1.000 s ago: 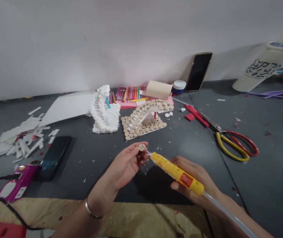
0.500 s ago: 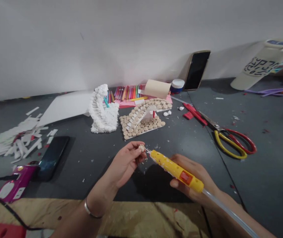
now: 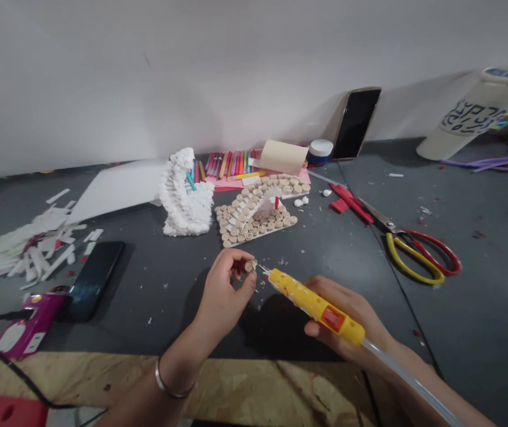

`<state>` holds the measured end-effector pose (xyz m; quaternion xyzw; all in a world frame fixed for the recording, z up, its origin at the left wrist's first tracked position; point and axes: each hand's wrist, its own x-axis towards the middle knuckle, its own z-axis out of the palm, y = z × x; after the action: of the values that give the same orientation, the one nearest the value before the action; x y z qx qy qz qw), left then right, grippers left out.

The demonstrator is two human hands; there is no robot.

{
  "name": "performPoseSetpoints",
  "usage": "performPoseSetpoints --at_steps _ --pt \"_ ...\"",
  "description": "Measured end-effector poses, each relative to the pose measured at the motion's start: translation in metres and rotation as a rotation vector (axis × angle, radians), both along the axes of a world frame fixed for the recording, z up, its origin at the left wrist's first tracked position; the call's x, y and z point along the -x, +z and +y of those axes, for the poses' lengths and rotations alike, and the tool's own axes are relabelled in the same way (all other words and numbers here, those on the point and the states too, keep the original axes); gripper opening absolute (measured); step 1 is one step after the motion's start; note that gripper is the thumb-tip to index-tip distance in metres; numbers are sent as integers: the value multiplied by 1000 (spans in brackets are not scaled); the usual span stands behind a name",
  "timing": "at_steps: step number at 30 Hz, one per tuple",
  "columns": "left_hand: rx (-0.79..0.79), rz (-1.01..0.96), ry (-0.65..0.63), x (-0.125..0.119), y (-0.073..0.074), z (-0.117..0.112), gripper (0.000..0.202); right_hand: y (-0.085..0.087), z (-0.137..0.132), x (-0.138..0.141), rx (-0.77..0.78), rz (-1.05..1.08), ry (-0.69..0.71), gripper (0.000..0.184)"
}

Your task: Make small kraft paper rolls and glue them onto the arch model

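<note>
My left hand [image 3: 227, 290] pinches a small beige paper coil [image 3: 250, 266] between thumb and fingertips, just in front of a small model. My right hand [image 3: 347, 317] is wrapped round a yellow glue pen [image 3: 314, 305] with a red switch and a clear glue stick [image 3: 408, 379] sticking out of its back end. Its thin metal tip points left, close to the coil; whether they touch I cannot tell. Behind my hands stands the model stair [image 3: 258, 212], its base and arched steps covered in similar beige coils. Left of it is a white, rough-textured model [image 3: 185, 198].
Scissors [image 3: 405, 246] with red and yellow handles lie at the right, beside red strips [image 3: 352, 201]. White paper scraps [image 3: 35, 243], a dark phone [image 3: 96, 279] and a purple device [image 3: 31, 326] are at the left. Markers [image 3: 231, 165], a lidded jar [image 3: 320, 152] and a tumbler [image 3: 467, 118] stand behind.
My left hand has turned, its back now more towards me, and the coil has shifted slightly left and turned. My right hand with the glue pen has hardly moved.
</note>
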<state>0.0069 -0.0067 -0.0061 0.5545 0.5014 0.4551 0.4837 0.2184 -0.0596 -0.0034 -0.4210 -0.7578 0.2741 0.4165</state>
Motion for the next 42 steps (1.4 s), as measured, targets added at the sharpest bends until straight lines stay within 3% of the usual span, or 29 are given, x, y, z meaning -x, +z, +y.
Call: performPoseSetpoints --at_steps 5,12,25,42 --pt "-117 121 -30 0 2 -1 31 -12 -1 0 18 -8 22 40" --pt "-145 161 -46 0 2 -4 32 -25 -4 1 10 -22 0 45" --pt "-313 321 -91 2 -7 -3 32 -26 -2 1 -37 -135 -71 49" --pt "-309 322 -93 2 -7 -3 32 -19 0 -2 -59 -169 -57 42"
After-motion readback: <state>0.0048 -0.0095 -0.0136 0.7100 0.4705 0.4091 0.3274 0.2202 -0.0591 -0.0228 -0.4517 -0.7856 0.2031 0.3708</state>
